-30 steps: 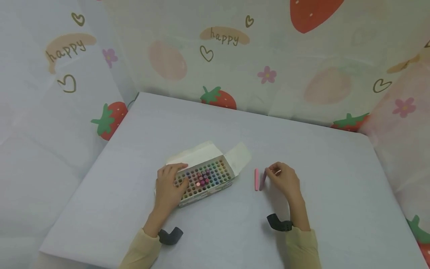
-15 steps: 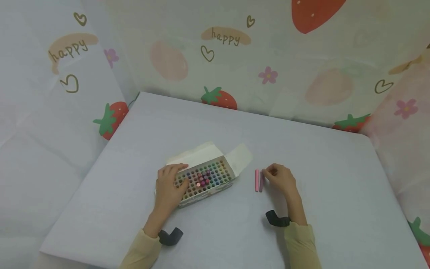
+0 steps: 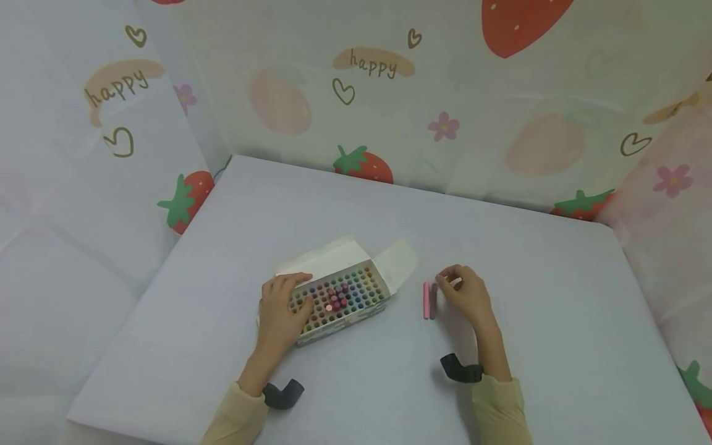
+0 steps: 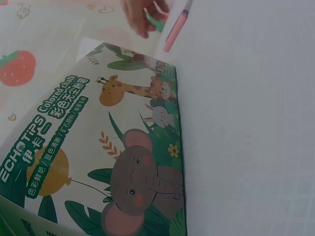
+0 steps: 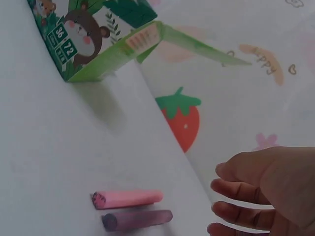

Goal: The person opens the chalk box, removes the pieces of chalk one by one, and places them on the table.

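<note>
An open chalk box (image 3: 346, 319), labelled "Colored chalk" in the left wrist view, stands on the table with holes across its top. Several pink and purple chalk sticks (image 3: 337, 298) poke up in the middle. My left hand (image 3: 280, 312) rests over the box's left end, thumb above the holes and fingers along the far side. To the right, a pink chalk (image 5: 128, 198) and a purple chalk (image 5: 140, 220) lie side by side. Beside their far ends my right hand (image 3: 465, 293) hovers with bent, parted fingers and holds nothing.
The box's white lid (image 3: 328, 258) leans back behind it, and an end flap (image 3: 396, 264) sticks out towards the right. The white table (image 3: 500, 247) meets a strawberry-print cloth (image 3: 400, 136) at its far edge. A dark camera mount (image 3: 460, 369) juts from the right wrist.
The purple chalk, tilted in my right fingers a second ago, now lies flat next to the pink one. My right fingers have let go and moved slightly away. The left hand stays put.
</note>
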Tool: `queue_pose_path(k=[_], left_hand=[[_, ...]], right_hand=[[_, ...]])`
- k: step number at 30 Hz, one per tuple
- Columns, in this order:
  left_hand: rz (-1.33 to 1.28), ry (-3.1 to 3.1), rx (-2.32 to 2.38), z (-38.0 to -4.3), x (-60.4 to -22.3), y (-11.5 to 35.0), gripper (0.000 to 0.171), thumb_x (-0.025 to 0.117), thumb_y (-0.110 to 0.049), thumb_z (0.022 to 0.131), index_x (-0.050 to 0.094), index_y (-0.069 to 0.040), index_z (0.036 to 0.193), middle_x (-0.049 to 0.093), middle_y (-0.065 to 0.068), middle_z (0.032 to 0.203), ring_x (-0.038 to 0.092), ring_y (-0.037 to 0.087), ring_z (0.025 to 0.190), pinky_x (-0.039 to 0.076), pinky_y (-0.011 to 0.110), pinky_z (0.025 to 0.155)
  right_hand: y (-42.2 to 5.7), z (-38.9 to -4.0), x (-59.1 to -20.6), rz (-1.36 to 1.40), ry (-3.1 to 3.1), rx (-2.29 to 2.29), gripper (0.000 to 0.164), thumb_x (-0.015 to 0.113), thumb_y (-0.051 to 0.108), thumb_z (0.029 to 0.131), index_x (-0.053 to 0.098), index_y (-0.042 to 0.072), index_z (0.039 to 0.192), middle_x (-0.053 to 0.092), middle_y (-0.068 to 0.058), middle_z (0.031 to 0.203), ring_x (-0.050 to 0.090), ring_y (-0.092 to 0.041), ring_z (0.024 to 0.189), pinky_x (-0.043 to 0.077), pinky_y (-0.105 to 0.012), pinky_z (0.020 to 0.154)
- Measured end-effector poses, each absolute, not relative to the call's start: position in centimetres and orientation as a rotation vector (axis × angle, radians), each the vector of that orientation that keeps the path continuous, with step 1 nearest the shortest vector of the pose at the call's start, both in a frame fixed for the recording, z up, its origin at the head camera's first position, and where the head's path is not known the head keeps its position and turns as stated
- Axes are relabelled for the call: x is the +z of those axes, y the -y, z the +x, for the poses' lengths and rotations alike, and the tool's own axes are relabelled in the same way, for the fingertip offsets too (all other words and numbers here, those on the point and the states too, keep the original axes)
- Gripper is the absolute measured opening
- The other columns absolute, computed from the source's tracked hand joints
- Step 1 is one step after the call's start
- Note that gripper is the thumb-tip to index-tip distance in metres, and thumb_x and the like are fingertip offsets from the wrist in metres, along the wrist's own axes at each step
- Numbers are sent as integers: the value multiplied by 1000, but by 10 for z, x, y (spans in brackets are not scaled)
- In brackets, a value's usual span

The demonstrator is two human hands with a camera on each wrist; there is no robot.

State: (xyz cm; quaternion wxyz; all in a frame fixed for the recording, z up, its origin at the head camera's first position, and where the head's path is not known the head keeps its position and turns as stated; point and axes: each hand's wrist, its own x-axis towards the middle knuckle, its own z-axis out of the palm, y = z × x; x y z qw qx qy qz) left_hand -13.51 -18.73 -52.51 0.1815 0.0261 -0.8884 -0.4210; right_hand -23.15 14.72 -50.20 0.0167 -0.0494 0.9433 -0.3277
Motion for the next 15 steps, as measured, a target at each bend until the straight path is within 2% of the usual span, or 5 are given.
queue_pose_path(k=[9, 15], left_hand=[[85, 2517, -1184, -134, -524, 187, 36, 64, -15, 80, 60, -19, 116, 55, 5, 116, 36, 30, 116, 29, 51, 88], [85, 2516, -1194, -134, -522, 187, 37, 64, -14, 80, 60, -18, 116, 55, 5, 116, 36, 30, 117, 29, 52, 89]], right_hand=[[-130, -222, -476, -438, -3081, -1369, 17, 61, 23, 88, 63, 8, 96, 59, -6, 95, 54, -17, 75, 47, -32, 65], [-108, -211, -457, -642, -3105, -1490, 14, 62, 19, 88, 64, 9, 98, 59, -3, 94, 52, -16, 76, 44, -32, 68]])
